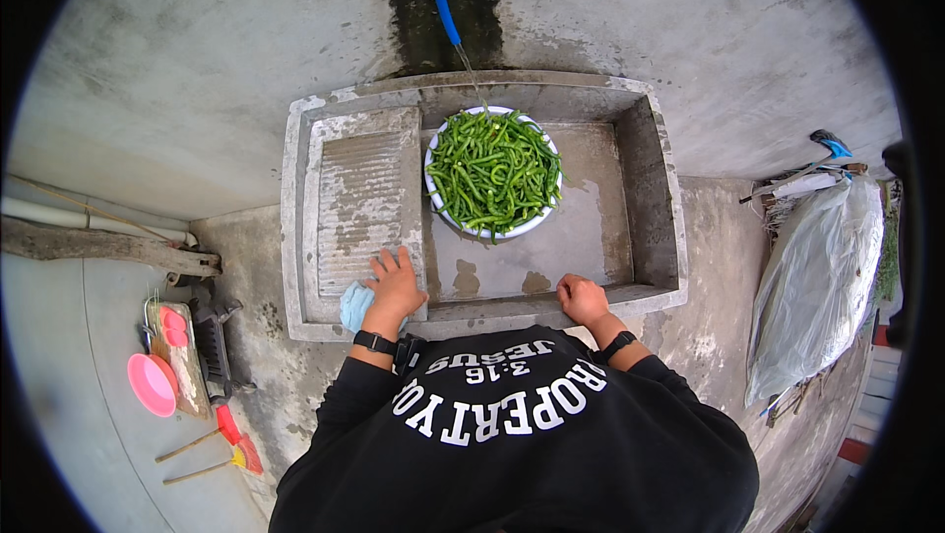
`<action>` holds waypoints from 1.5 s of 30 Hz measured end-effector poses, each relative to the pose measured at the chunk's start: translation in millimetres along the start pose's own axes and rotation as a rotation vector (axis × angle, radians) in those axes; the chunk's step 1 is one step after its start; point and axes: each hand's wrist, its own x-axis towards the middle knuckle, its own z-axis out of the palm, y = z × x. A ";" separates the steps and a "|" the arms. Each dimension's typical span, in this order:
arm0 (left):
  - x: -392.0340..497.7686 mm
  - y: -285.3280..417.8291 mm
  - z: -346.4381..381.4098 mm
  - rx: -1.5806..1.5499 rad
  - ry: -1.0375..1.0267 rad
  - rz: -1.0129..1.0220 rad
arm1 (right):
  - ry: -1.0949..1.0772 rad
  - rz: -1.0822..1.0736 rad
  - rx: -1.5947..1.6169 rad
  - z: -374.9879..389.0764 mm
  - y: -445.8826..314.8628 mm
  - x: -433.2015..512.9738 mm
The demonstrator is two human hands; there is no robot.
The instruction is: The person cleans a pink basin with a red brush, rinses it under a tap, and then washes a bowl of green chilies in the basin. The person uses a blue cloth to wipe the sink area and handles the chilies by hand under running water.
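A white basin (437, 200) heaped with green chili peppers (495, 171) sits in the concrete sink (590, 238), against its ribbed washboard side. Water runs onto the peppers from a blue hose (444, 1) above. My left hand (397, 289) rests with fingers apart at the near right corner of the washboard (362, 193). Partly under that hand lies a light blue cloth (356, 304); I cannot tell whether the palm presses on it. At the sink's near rim, my right hand (583, 298) has its fingers curled in, and nothing shows in them.
Concrete wall (664, 31) rises behind the sink. To the left are a pink basin (153, 384), a wooden beam (111, 246) and two red-headed, long-handled tools (230, 426). A pile under clear plastic sheeting (812, 282) stands at the right.
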 end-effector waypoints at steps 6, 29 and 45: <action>1.2 0.0 1.6 0.001 0.008 -0.010 | 0.008 -0.001 0.005 0.6 0.2 -0.1; -0.6 0.3 -1.3 0.001 -0.012 -0.023 | 0.012 -0.014 0.000 0.1 -2.4 1.7; 2.6 -7.6 9.1 0.017 0.047 0.014 | -0.005 0.016 -0.005 2.7 -4.1 1.1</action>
